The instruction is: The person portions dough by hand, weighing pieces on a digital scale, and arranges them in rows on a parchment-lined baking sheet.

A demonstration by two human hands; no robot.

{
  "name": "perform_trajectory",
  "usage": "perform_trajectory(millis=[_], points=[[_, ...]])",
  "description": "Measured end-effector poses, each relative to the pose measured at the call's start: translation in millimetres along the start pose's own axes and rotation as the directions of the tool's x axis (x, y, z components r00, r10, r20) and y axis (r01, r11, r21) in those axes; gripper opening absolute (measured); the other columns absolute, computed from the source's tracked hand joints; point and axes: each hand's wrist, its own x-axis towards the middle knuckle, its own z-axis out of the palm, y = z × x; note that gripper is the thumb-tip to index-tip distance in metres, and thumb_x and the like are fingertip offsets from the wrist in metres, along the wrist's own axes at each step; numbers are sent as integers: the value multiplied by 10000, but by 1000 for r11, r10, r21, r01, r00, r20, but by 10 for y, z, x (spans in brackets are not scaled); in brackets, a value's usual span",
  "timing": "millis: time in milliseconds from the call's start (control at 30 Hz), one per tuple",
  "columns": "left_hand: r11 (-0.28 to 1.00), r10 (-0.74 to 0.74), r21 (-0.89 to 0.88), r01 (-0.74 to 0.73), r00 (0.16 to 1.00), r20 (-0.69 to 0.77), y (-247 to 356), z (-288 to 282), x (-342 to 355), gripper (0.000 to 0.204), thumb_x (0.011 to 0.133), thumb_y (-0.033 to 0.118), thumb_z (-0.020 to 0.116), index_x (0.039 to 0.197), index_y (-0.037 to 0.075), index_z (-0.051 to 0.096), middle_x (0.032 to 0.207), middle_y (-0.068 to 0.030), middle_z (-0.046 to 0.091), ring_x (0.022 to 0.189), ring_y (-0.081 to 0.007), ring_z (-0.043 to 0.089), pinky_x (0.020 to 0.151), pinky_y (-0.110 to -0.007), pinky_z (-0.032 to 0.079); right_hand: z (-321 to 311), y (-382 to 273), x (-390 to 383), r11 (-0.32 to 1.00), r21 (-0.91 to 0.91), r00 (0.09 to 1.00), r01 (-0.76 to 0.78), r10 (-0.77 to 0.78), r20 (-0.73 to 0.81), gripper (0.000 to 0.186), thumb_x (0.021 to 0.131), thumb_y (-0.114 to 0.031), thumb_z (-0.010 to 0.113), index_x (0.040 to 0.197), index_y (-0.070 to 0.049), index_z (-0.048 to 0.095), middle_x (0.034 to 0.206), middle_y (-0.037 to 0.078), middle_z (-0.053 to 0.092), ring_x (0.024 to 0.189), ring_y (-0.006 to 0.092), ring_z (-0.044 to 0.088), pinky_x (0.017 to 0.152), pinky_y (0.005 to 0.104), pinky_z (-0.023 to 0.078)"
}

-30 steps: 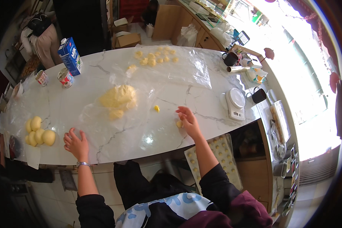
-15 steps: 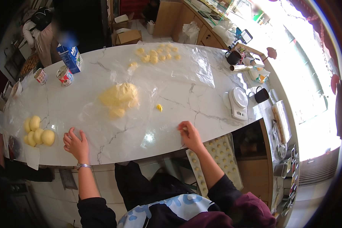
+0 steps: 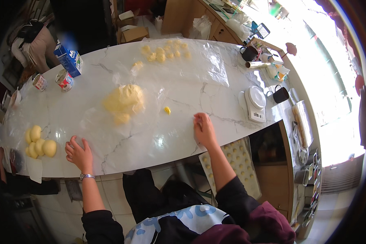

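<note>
My left hand [image 3: 79, 154] is over the near left edge of the table, fingers spread and holding nothing visible. Close to its left sits a cluster of smooth pale-yellow dough balls [image 3: 40, 147]. My right hand [image 3: 204, 129] is over the near edge further right, fingers curled together; whatever they may hold is hidden. Left of it, a small bright-yellow piece [image 3: 167, 110] lies on the table. Between the hands and further back, a large yellow dough mass [image 3: 130, 99] rests under clear plastic. Small yellow lumps [image 3: 160, 56] lie under plastic at the far side.
A white kitchen scale [image 3: 256, 99] and dark mugs [image 3: 280, 94] stand at right. Two cans [image 3: 64, 81] and a blue carton [image 3: 70, 60] are at far left. Below the right edge is a tray of small dough balls [image 3: 244, 162]. Another person [image 3: 40, 44] bends at upper left.
My right hand has moved slightly away from me, its fingers drawn closer together. My left hand stays in nearly the same place. The view has shifted a little.
</note>
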Motion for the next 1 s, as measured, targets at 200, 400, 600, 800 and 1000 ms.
perform_trajectory(millis=[200, 400, 600, 800, 1000], points=[[999, -15, 37, 15, 1000, 3, -142, 53, 43, 367, 898, 386, 511, 1206, 194, 460, 1247, -102, 427, 1225, -248, 360, 970, -471, 275, 55, -196, -299, 967, 201, 982, -159, 133, 135, 428, 779, -64, 679, 1168, -76, 500, 1041, 67, 582, 1043, 197, 534, 905, 323, 429], [998, 7, 58, -7, 1000, 4, -19, 139, 118, 390, 900, 421, 506, 1216, 194, 479, 1287, -114, 438, 1243, -274, 382, 950, -510, 316, -165, -21, -242, 998, -7, 992, 60, -59, 116, 397, 786, -90, 685, 1165, -67, 570, 1064, 111, 625, 978, 250, 597, 854, 353, 484], [992, 22, 127, -19, 1000, -21, -506, 328, 350, 431, 898, 507, 447, 1226, 235, 510, 1266, -62, 505, 1142, -306, 499, 839, -539, 408, -609, -98, -1300, 588, 699, 913, -407, 294, 284, 297, 862, -92, 639, 1151, -47, 584, 1073, 67, 621, 1006, 171, 595, 856, 303, 486], [937, -15, 343, -65, 974, 227, -199, -22, 173, 536, 966, 381, 330, 1411, 82, 343, 1384, -195, 415, 1226, -373, 441, 981, -512, 379, -766, 1771, -3770, -78, 961, 362, -264, 916, 174, 286, 901, -172, 582, 1145, -26, 612, 1044, 51, 636, 946, 134, 594, 873, 267, 458], [939, 47, 323, -116, 976, 215, 37, 42, 258, 504, 953, 369, 353, 1360, 72, 372, 1327, -211, 435, 1180, -384, 455, 948, -523, 388, -1521, 2546, -4301, 302, 490, -116, -818, 747, -655, 362, 737, -126, 678, 1083, -41, 613, 893, 118, 653, 805, 209, 635, 722, 352, 512]])
